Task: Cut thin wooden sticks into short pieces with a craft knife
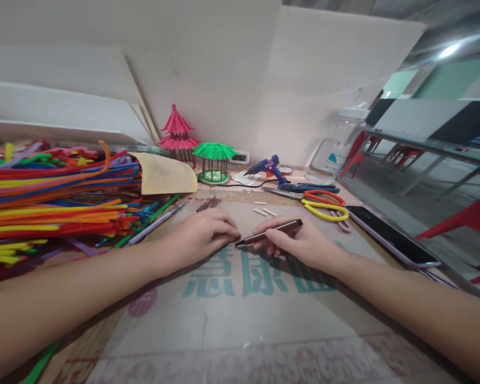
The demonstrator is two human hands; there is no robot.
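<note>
My right hand [292, 240] is closed round a dark brown marker pen [278, 230], its tip pointing left toward my other fingertips. My left hand [208, 234] is closed in a pinch at that tip; what it holds is too small to make out. Just beyond my hands lie several short pale sticks [260, 212]. Dark brown sticks [208, 204] rest in a small bunch behind my left hand. Both hands are over a translucent printed sheet [224, 320] with green characters, spread on the table.
Bundles of coloured pipe cleaners [56, 186] fill the left side. Behind stand a pink-roofed model pavilion [176, 133], a green-roofed one [214, 162] and a blue glue gun [266, 168]. To the right are scissors [324, 205], a phone [392, 234] and a clear bottle [334, 146].
</note>
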